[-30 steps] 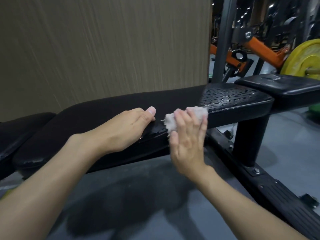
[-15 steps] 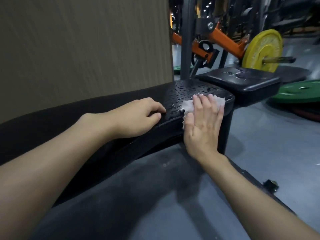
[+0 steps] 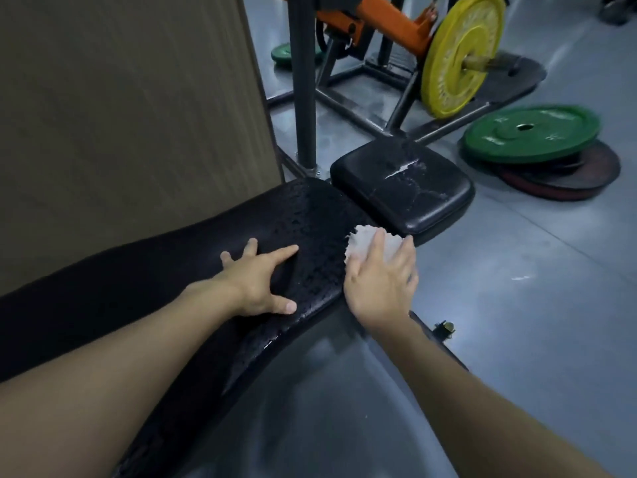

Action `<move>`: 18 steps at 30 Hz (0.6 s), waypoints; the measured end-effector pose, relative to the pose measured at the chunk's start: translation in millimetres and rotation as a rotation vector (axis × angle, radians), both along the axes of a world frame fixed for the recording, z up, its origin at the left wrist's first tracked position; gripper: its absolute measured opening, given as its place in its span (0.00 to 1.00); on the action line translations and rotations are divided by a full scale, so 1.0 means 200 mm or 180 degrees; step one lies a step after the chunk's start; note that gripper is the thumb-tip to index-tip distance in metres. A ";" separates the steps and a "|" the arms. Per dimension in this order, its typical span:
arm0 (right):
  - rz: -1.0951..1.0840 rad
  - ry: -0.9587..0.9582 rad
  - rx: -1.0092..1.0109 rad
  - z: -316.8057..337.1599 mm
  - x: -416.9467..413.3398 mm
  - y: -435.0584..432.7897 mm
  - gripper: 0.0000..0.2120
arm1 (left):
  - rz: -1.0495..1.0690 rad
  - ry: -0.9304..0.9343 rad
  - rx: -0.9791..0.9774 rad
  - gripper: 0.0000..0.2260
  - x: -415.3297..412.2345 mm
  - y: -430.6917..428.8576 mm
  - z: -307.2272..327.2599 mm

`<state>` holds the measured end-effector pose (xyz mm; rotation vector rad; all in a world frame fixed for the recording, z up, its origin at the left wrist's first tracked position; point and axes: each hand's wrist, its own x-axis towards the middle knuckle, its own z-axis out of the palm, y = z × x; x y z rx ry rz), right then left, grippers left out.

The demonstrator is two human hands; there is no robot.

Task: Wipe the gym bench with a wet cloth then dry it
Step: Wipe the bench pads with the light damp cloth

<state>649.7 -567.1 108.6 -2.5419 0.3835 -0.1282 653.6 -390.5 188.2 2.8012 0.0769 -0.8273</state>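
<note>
A long black padded gym bench [image 3: 310,215] runs from the lower left to the centre, its far end beaded with water drops. My right hand [image 3: 381,281] presses a small white cloth [image 3: 360,241] flat against the bench's right end edge, fingers spread over it. My left hand [image 3: 256,281] lies open on the bench top just left of the wet patch, fingers splayed, holding nothing. A separate black seat pad [image 3: 403,188], cracked on top, sits just beyond the bench end.
A brown wall panel [image 3: 131,115] stands close behind the bench. A dark steel post [image 3: 303,81] rises by the bench end. Beyond are an orange machine arm [image 3: 386,19] with a yellow plate [image 3: 458,56] and a green plate [image 3: 531,132] stacked on the grey floor.
The view has tipped downward over the bench end. My right hand with the cloth stays at the right end edge. My left hand has opened from curled to flat, fingers spread.
</note>
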 end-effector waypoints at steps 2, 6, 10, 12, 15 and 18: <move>-0.0140 -0.0145 0.0109 0.01 -0.01 0.02 0.32 | 0.0154 0.0149 -0.0063 0.47 0.02 -0.01 0.01; 0.0044 0.0034 -0.0011 0.04 0.06 0.02 0.33 | 0.0278 0.0315 0.0059 0.50 0.05 -0.03 0.02; 0.0446 0.0518 -0.0587 0.12 0.24 0.01 0.35 | 0.0343 0.0404 0.0075 0.53 0.08 -0.06 0.02; 0.0706 0.0612 -0.0905 0.14 0.34 0.03 0.36 | 0.0349 0.0483 0.0046 0.53 0.10 -0.06 0.02; 0.0982 0.0674 -0.1100 0.15 0.39 0.02 0.35 | 0.0311 0.0622 0.0042 0.53 0.11 -0.06 0.03; 0.1177 0.0380 -0.1194 0.14 0.33 -0.06 0.32 | 0.0165 0.0635 -0.0113 0.51 0.16 0.01 0.03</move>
